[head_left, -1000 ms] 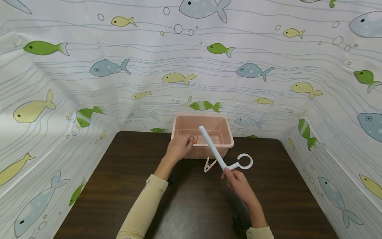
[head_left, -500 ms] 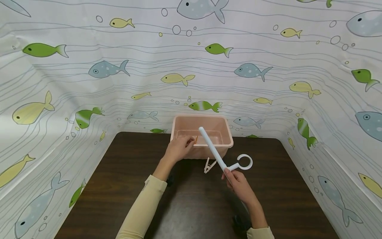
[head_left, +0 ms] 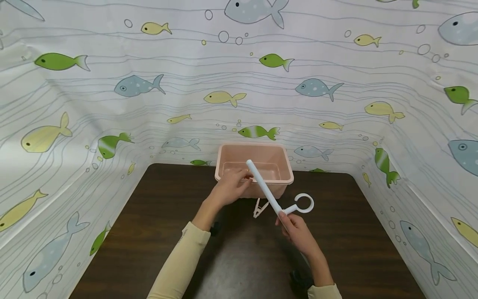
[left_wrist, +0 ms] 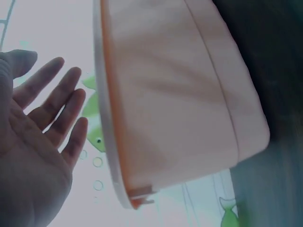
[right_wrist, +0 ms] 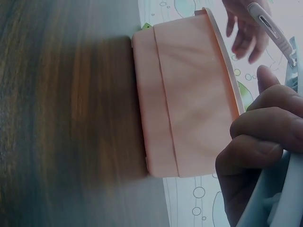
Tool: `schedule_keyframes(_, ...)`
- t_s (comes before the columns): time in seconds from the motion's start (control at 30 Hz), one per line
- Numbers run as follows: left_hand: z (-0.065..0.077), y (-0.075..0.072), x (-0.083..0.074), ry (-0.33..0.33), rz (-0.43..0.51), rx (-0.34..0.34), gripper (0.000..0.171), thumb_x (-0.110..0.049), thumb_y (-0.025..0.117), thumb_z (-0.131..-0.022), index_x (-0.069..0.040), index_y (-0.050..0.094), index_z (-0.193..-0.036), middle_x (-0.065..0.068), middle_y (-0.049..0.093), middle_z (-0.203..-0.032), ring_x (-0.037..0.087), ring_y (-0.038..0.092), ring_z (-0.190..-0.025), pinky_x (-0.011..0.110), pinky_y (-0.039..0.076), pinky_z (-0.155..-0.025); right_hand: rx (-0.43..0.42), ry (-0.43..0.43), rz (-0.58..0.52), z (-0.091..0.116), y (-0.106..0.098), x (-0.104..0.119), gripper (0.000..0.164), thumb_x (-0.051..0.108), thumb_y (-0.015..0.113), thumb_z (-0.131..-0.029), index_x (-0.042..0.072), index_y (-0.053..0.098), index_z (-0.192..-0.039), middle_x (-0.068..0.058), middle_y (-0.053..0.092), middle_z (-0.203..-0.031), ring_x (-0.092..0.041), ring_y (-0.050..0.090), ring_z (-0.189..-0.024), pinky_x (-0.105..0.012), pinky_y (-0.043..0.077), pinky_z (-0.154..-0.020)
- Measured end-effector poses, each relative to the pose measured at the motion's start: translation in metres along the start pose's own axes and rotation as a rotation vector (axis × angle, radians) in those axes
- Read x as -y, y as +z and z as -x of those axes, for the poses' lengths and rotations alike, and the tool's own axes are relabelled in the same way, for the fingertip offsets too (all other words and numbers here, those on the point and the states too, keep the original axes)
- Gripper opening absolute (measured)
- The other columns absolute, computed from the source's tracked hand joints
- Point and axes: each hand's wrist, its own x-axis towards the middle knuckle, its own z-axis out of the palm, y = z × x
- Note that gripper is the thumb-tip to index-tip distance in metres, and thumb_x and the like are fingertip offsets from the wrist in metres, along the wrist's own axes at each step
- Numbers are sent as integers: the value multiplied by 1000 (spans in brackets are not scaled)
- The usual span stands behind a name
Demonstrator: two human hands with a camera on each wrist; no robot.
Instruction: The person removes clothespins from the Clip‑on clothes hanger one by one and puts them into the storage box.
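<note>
My right hand [head_left: 298, 234] grips a white folded hanger [head_left: 263, 182] near its open ring hook [head_left: 305, 203]. The hanger's straight bar slants up toward the pink plastic tub [head_left: 269, 189]. A pale clothespin-like clip [head_left: 259, 208] hangs below the bar. In the right wrist view, fingers [right_wrist: 265, 123] curl around the bar, and a clip [right_wrist: 272, 30] shows at its far end. My left hand [head_left: 231, 187] is over the tub's near left rim. In the left wrist view, its fingers [left_wrist: 57, 94] are spread and nearly straight, with nothing held. A small orange bit [head_left: 246, 178] shows beside its fingertips.
The tub stands at the back of a dark wooden table [head_left: 239, 257], close to the fish-print curtain [head_left: 186, 104]. That curtain also covers both sides.
My left hand has shifted slightly right and its fingers have spread out over the tub's rim. The right hand still holds the hanger in nearly the same place.
</note>
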Motion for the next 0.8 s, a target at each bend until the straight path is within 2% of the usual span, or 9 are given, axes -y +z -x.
schedule_keyframes(0.1,0,-2,-8,40,69,15,20,-24,63,-111,-14,73,-124,3,77,-124,27,69,-125,51,53,-107,-4,1,5,0,1,1,54,40,48,-117,-12,63,-107,-1,44,-60,-8,36,-47,-23,30,-43)
schedule_keyframes(0.23,4,-4,-17,24,233,91,22,-25,57,-113,-12,73,-123,3,74,-118,25,67,-125,48,52,-109,-3,-2,5,0,2,2,55,40,48,-117,-12,64,-107,-1,43,-60,-8,36,-47,-23,30,-43)
schedule_keyframes(0.37,10,-5,-24,-27,374,150,26,-30,54,-115,-13,73,-119,1,70,-102,20,65,-101,40,53,-93,-1,3,3,1,3,3,57,41,47,-117,-12,63,-109,-1,43,-60,-8,35,-47,-23,30,-43)
schedule_keyframes(0.43,13,-4,-26,-52,412,168,28,-34,53,-115,-14,73,-117,-1,66,-94,17,59,-86,35,50,-80,-1,11,0,1,3,3,57,42,47,-116,-12,63,-109,-1,43,-60,-8,35,-47,-23,30,-44)
schedule_keyframes(0.5,15,-4,-27,-65,447,189,30,-38,54,-115,-15,73,-115,-2,63,-91,14,53,-78,31,47,-74,-1,19,-2,1,4,3,57,43,48,-116,-12,63,-109,-1,43,-61,-9,36,-47,-23,30,-44)
schedule_keyframes(0.67,18,-3,-25,-33,556,297,27,-32,58,-113,-11,73,-116,5,63,-93,11,50,-76,29,45,-73,7,16,-11,1,7,4,57,42,48,-116,-13,63,-109,-2,43,-61,-9,36,-47,-23,30,-44)
schedule_keyframes(0.8,20,-3,-21,-7,611,402,24,-26,61,-112,-9,74,-121,8,69,-100,13,55,-81,28,47,-77,10,9,-10,2,9,5,55,41,48,-116,-12,63,-108,-1,43,-60,-8,35,-47,-23,29,-43)
